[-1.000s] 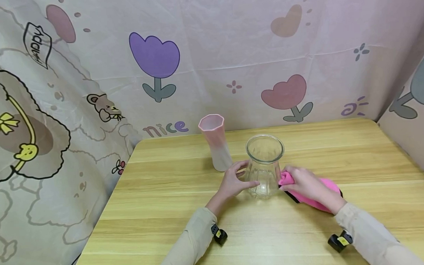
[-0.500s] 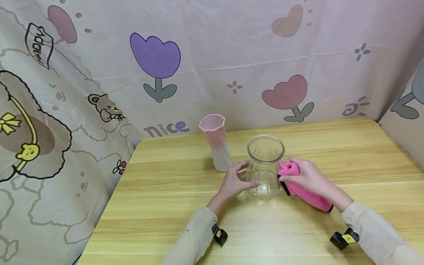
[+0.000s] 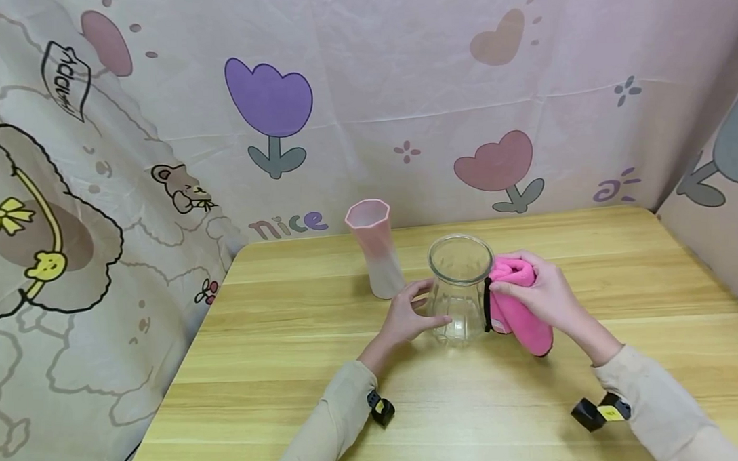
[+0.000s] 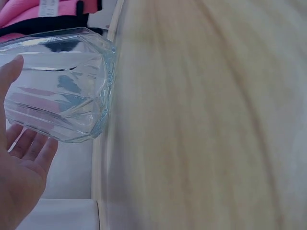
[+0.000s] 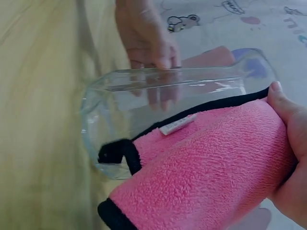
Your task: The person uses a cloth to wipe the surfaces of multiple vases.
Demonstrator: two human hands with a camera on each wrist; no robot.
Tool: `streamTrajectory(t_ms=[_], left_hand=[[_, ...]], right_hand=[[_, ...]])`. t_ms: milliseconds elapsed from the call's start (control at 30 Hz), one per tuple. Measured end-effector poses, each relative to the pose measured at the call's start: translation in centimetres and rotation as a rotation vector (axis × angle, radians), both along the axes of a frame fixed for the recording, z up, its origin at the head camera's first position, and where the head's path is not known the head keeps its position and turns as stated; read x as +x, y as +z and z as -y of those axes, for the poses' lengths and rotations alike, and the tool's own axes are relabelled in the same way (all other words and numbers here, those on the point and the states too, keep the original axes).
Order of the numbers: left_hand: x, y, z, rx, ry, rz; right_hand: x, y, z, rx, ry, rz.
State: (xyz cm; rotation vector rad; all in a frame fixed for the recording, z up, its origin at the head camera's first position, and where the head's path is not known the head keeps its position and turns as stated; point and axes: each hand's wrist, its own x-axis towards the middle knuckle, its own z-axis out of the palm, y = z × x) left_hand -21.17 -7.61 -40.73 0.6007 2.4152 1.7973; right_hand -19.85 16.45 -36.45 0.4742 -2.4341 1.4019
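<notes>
A clear glass vase (image 3: 462,322) with a wide round rim stands upright on the wooden table (image 3: 277,396). My left hand (image 3: 407,315) holds it low on its left side, thumb at the front and fingers behind, as the left wrist view also shows on the ribbed glass (image 4: 62,91). On the other side, my right hand (image 3: 545,292) grips a folded pink cleaning cloth (image 3: 518,313) with black edging. The cloth's edge lies along the vase's right wall, close under the rim. In the right wrist view the fluffy cloth (image 5: 206,167), with a white label, covers part of the glass.
A pink-and-white twisted vase (image 3: 379,257) stands upright behind my left hand. A printed fabric backdrop (image 3: 365,108) rises at the table's back edge, and more patterned fabric hangs at both sides. Small black cameras sit on both wrists.
My right hand has lifted the pink cloth up along the vase's right side toward the rim, and the cloth now hangs more steeply. The left hand and glass vase stay in place.
</notes>
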Motion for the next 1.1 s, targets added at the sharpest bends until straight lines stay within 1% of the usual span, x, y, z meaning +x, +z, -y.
streamTrajectory(t_ms=[200,300,400,567,667,800,900,1033,1100], left_hand=[[0.1,0.2,0.1,-0.006,-0.005,0.004],[0.1,0.1,0.0,-0.007,-0.007,0.002],[0.1,0.1,0.0,-0.004,-0.010,0.004],[0.1,0.0,0.0,-0.006,-0.003,0.002],[0.1,-0.1,0.0,-0.005,0.000,0.002],[0.1,-0.1,0.0,0.005,-0.001,-0.004],[0.1,-0.2,0.0,0.007,-0.001,-0.010],[0.0,-0.2,-0.1,0.008,0.002,-0.008],[0.0,-0.2,0.0,0.007,0.003,-0.006]], right_hand=[[-0.1,1.6,-0.4,-0.082,-0.013,-0.003],[-0.2,1.9,-0.4,-0.107,-0.005,0.000],[-0.3,1.7,-0.4,-0.129,0.002,0.012],[-0.3,0.8,-0.4,-0.138,-0.002,0.029],[-0.4,0.0,-0.2,-0.109,-0.006,0.041],[-0.5,-1.3,0.3,-0.010,0.013,0.073],[-0.6,-2.1,0.5,0.065,0.026,0.076],[-0.7,-2.7,0.4,0.127,0.050,0.084],[-0.7,-2.9,0.3,0.156,0.074,0.108]])
